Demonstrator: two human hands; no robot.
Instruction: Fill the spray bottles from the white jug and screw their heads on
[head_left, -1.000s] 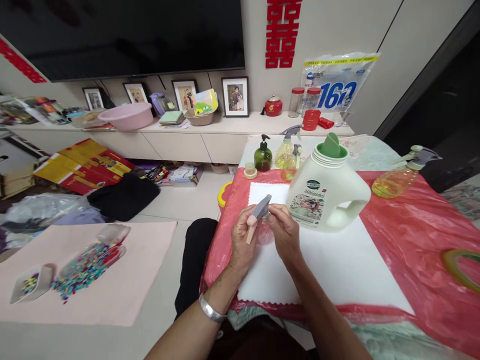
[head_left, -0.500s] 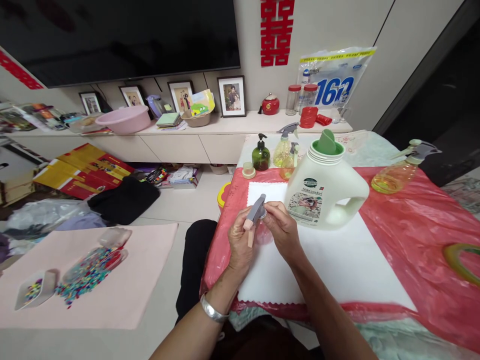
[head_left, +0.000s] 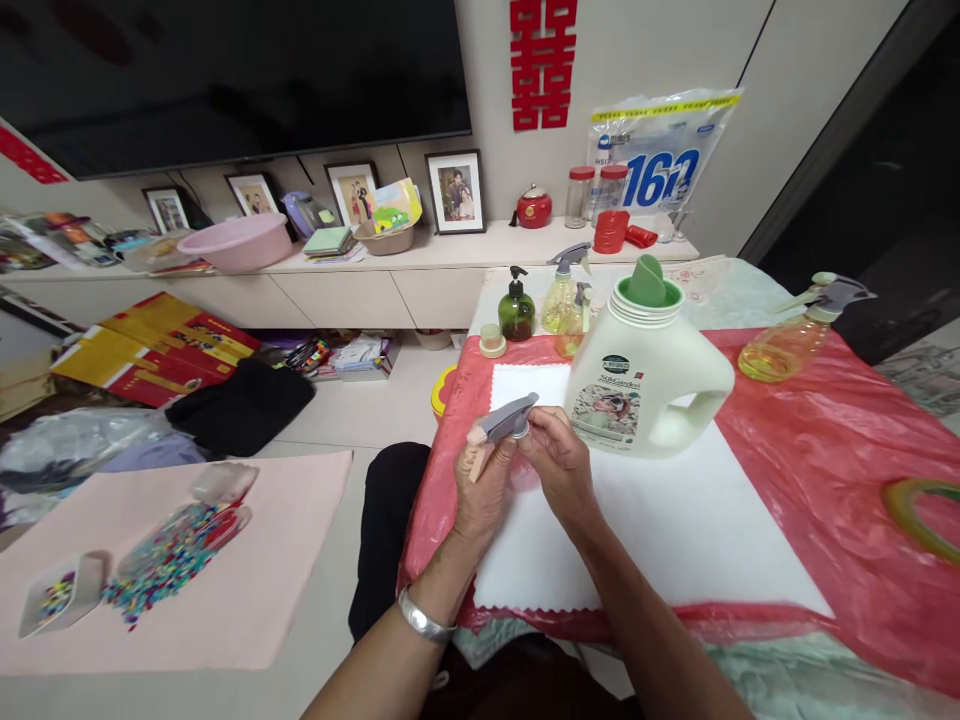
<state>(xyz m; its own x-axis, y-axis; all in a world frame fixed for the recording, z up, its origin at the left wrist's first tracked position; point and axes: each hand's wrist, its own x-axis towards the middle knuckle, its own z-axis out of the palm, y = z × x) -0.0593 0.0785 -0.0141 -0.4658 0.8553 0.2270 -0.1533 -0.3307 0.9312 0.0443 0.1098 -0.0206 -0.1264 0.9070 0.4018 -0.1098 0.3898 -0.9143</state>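
Both hands are at a small spray bottle with a grey and peach trigger head (head_left: 508,418); pinkish clear plastic shows below, mostly hidden by the fingers. My left hand (head_left: 480,490) is closed around the trigger head from the left. My right hand (head_left: 561,465) pinches at the collar under the head, its fingertips partly hidden. Just right of the hands stands a large cream jug (head_left: 649,370) of liquid with a green cap (head_left: 647,283) sitting in its mouth. Under the hands lies a white scallop-edged mat (head_left: 675,530).
Behind the jug stand a green pump bottle (head_left: 517,315), two spray bottles and a small pale cap (head_left: 492,341). At right are a spray bottle with yellow liquid (head_left: 780,350) and a tape roll (head_left: 926,515). Red plastic sheeting (head_left: 810,440) covers the table. Beads (head_left: 165,570) lie at left.
The trigger head has turned so its nozzle end points further left, tilting flatter. Both hands stay on the spray bottle. The whole view has shifted slightly.
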